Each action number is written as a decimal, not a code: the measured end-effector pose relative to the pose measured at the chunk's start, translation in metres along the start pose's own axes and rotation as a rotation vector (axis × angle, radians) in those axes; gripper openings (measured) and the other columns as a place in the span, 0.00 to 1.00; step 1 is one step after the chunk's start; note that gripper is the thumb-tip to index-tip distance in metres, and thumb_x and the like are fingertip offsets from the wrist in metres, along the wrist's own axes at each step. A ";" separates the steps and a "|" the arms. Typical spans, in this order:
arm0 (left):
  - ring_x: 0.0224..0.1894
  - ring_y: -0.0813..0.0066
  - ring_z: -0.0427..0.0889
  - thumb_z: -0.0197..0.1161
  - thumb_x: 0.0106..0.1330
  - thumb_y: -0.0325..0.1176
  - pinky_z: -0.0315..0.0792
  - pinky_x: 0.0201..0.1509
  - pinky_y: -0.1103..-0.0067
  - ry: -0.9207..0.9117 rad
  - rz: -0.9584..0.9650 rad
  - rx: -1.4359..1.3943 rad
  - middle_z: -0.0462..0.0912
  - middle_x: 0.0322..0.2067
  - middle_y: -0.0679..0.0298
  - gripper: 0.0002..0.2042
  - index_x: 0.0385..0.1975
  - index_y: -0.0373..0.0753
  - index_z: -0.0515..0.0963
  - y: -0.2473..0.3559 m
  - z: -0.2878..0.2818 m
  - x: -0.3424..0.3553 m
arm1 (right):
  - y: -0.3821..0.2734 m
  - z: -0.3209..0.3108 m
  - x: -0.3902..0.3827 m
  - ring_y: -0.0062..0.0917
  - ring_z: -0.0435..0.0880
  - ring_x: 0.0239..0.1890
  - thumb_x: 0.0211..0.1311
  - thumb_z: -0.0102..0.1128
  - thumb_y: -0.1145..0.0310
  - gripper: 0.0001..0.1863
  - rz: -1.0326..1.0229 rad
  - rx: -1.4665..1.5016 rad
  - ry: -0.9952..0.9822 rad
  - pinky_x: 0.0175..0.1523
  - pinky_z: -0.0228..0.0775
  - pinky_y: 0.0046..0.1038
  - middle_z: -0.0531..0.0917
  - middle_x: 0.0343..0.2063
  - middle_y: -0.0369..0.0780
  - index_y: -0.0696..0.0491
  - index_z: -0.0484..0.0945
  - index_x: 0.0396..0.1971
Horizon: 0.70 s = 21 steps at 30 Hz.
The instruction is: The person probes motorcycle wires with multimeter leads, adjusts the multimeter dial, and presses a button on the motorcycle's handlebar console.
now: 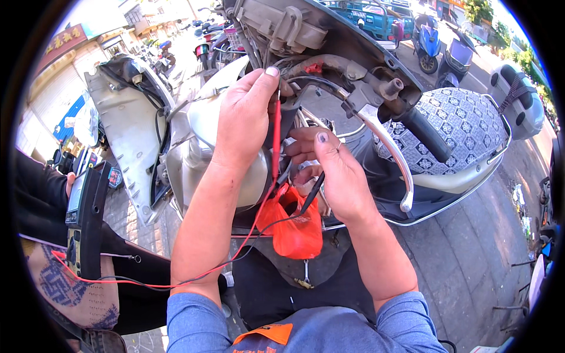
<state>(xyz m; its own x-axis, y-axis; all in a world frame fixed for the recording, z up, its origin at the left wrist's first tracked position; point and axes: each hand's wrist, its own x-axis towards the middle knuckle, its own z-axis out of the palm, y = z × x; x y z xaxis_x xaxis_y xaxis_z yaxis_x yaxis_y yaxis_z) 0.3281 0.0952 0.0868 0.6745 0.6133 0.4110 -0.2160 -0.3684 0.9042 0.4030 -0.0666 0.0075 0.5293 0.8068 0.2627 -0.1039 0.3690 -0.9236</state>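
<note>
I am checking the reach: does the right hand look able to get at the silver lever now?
Probably yes: the right hand is close beside the silver lever, with nothing visible between them, though it seems to hold the black probe.

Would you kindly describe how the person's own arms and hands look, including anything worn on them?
The left sleeve and right sleeve are short, in blue-grey cloth, leaving the forearms bare. The left hand and right hand wear no gloves. A right-hand finger has what looks like a thin ring, and the right thumbnail shows a dark mark.
</note>
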 end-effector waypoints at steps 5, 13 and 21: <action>0.28 0.87 0.73 0.62 0.83 0.40 0.69 0.33 0.83 0.173 0.145 0.004 0.77 0.26 0.74 0.13 0.41 0.37 0.85 -0.001 0.011 -0.006 | 0.009 -0.003 -0.014 0.18 0.79 0.39 0.92 0.40 0.50 0.25 -0.124 -0.188 -0.001 0.48 0.76 0.24 0.80 0.39 0.37 0.58 0.78 0.54; 0.33 0.86 0.77 0.66 0.79 0.33 0.70 0.38 0.85 0.155 0.254 -0.047 0.86 0.34 0.69 0.10 0.50 0.35 0.87 -0.007 0.005 -0.013 | -0.005 -0.005 -0.019 0.21 0.77 0.34 0.89 0.52 0.53 0.21 -0.030 -0.233 -0.095 0.42 0.73 0.30 0.79 0.30 0.39 0.58 0.76 0.45; 0.37 0.84 0.83 0.65 0.77 0.29 0.72 0.39 0.85 -0.048 0.249 -0.113 0.93 0.43 0.59 0.12 0.56 0.34 0.86 -0.006 0.000 -0.013 | -0.001 -0.006 -0.004 0.19 0.70 0.34 0.88 0.46 0.58 0.16 -0.082 0.005 -0.134 0.42 0.68 0.29 0.74 0.30 0.36 0.57 0.71 0.45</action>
<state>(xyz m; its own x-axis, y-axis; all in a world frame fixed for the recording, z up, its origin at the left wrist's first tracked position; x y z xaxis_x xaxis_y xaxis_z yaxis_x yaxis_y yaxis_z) 0.3204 0.0891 0.0758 0.6229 0.4787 0.6187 -0.4549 -0.4218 0.7843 0.4058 -0.0723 0.0055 0.4188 0.8280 0.3728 -0.0695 0.4386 -0.8960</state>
